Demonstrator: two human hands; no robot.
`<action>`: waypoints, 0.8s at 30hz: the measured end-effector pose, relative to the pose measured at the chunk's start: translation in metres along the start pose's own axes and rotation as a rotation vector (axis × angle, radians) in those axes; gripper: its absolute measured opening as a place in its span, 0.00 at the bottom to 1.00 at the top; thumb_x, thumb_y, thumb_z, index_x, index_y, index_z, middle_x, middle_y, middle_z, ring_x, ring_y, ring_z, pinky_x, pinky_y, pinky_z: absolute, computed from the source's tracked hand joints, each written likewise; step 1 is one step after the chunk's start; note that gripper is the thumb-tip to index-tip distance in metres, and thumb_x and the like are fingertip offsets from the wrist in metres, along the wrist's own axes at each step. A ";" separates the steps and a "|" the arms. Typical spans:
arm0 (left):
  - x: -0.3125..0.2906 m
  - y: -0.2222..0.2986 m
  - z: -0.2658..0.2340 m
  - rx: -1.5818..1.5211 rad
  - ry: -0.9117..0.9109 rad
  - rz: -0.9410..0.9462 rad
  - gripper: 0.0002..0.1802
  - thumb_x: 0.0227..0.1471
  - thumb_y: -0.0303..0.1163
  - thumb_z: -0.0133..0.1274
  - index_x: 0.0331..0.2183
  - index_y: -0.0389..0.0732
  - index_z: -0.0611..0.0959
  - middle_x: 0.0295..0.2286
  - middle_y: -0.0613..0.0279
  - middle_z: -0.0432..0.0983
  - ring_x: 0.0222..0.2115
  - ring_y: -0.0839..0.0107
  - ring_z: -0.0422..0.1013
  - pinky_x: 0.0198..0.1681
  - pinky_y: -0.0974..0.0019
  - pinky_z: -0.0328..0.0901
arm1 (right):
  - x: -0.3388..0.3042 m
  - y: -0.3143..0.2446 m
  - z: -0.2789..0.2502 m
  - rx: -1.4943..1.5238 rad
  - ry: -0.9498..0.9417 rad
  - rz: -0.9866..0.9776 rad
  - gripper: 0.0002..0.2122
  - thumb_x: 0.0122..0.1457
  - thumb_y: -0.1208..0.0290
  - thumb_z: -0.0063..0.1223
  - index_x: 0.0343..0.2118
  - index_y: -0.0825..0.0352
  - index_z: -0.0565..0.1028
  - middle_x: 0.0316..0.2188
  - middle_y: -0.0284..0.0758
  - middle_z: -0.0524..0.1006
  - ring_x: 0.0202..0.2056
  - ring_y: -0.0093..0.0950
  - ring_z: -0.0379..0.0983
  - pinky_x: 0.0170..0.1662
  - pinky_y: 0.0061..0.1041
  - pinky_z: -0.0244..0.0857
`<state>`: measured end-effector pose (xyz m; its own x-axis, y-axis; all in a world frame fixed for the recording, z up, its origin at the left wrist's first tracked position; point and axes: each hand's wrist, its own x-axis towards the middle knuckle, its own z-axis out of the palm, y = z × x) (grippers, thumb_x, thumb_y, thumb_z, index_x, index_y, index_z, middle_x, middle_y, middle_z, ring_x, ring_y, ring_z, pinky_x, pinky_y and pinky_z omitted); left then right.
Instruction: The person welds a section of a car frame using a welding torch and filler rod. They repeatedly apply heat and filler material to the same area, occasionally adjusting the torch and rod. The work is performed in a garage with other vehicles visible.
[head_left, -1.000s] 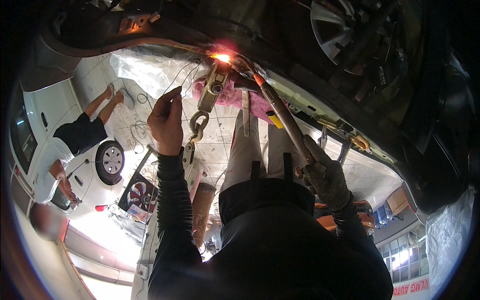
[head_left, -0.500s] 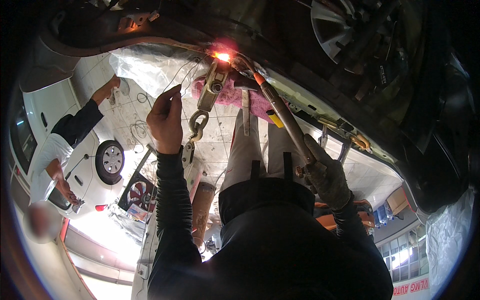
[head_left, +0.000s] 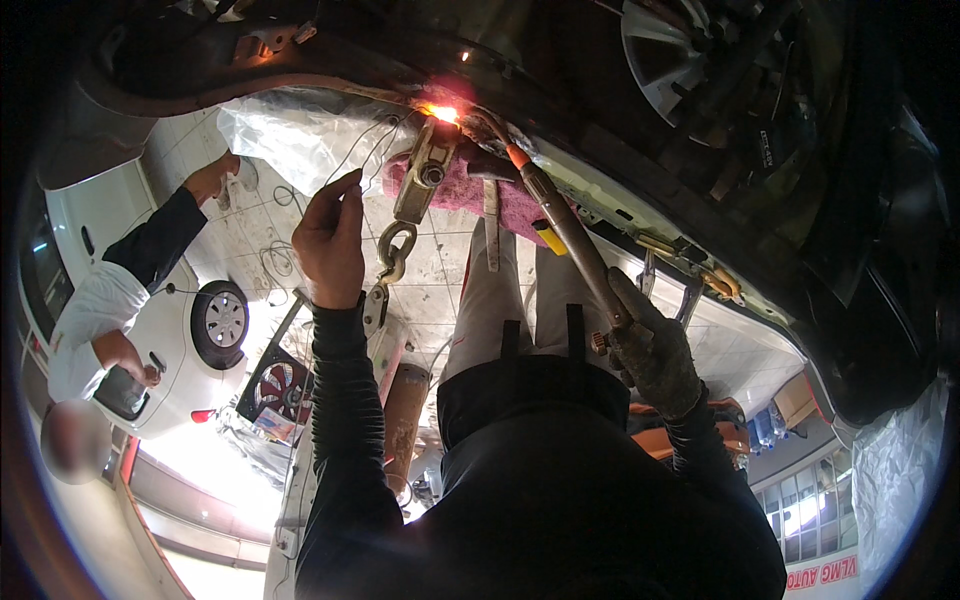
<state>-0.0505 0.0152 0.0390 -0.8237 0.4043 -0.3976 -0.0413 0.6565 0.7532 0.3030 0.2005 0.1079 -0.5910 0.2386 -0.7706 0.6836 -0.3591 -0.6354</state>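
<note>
My bare left hand (head_left: 332, 240) is closed in a pinch on a thin wire (head_left: 352, 150), which curves up toward a glowing spot (head_left: 441, 113) on the car body's metal edge. My gloved right hand (head_left: 655, 360) grips a gas torch (head_left: 580, 250). Its orange-lit neck runs up to the metal just right of the glow. Between my hands, a metal pulling clamp (head_left: 428, 175) bites the edge directly below the hot spot. A chain hook (head_left: 396, 250) hangs from that clamp. Behind it lies a pink cloth (head_left: 520, 208), with a flat metal bar (head_left: 492, 225) in front.
Dark car bodywork (head_left: 560, 90) spans the top, with an alloy wheel (head_left: 670, 60) at upper right. Clear plastic sheeting (head_left: 290, 135) hangs at upper left. Another person (head_left: 100, 310) stands left beside a white car (head_left: 175, 350). A radiator fan (head_left: 280, 385) and a rusty cylinder (head_left: 406, 410) sit below.
Both my hands, the torch and the clamp stay nearly still. A small bright spark now shows above the glow. At left, the other person has shifted and drawn a hand in.
</note>
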 end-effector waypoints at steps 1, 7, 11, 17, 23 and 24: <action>0.000 0.001 -0.001 0.012 -0.002 -0.028 0.12 0.64 0.26 0.58 0.48 0.35 0.88 0.34 0.70 0.82 0.31 0.86 0.68 0.35 0.78 0.63 | 0.000 0.000 0.000 -0.003 -0.001 0.000 0.31 0.71 0.55 0.50 0.72 0.65 0.61 0.33 0.48 0.85 0.30 0.32 0.85 0.37 0.33 0.77; -0.001 0.009 -0.001 0.039 -0.018 -0.035 0.12 0.64 0.28 0.58 0.48 0.35 0.88 0.33 0.70 0.82 0.31 0.86 0.67 0.35 0.78 0.63 | 0.000 -0.003 0.000 0.023 0.008 0.011 0.30 0.71 0.55 0.51 0.71 0.65 0.62 0.31 0.46 0.85 0.29 0.31 0.84 0.37 0.32 0.77; -0.001 0.007 -0.001 0.034 -0.022 -0.022 0.12 0.64 0.27 0.58 0.48 0.36 0.88 0.32 0.71 0.81 0.28 0.87 0.65 0.32 0.78 0.59 | 0.000 -0.007 -0.002 0.003 -0.003 0.031 0.30 0.71 0.55 0.51 0.71 0.65 0.62 0.29 0.45 0.84 0.28 0.30 0.84 0.36 0.32 0.77; 0.000 0.004 0.001 0.012 -0.008 0.007 0.12 0.64 0.27 0.58 0.48 0.38 0.88 0.30 0.74 0.79 0.22 0.90 0.59 0.24 0.80 0.52 | 0.000 0.001 0.003 0.039 0.040 -0.022 0.30 0.71 0.55 0.51 0.71 0.64 0.62 0.28 0.45 0.84 0.28 0.29 0.83 0.36 0.32 0.77; 0.001 0.006 0.003 0.040 -0.006 0.046 0.12 0.64 0.27 0.58 0.48 0.37 0.88 0.33 0.72 0.81 0.25 0.89 0.63 0.27 0.80 0.55 | 0.000 0.000 -0.001 -0.004 0.004 -0.002 0.30 0.71 0.54 0.50 0.71 0.64 0.62 0.35 0.48 0.85 0.31 0.32 0.85 0.38 0.32 0.77; 0.001 0.005 0.002 0.054 -0.007 0.062 0.13 0.64 0.27 0.58 0.49 0.37 0.87 0.34 0.71 0.82 0.26 0.89 0.64 0.28 0.80 0.56 | 0.000 0.001 -0.001 0.001 -0.001 0.009 0.30 0.71 0.55 0.51 0.71 0.64 0.62 0.37 0.48 0.85 0.32 0.32 0.85 0.38 0.32 0.77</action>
<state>-0.0504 0.0205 0.0412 -0.8197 0.4496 -0.3549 0.0404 0.6635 0.7471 0.3038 0.2018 0.1073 -0.5853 0.2347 -0.7761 0.6881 -0.3625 -0.6286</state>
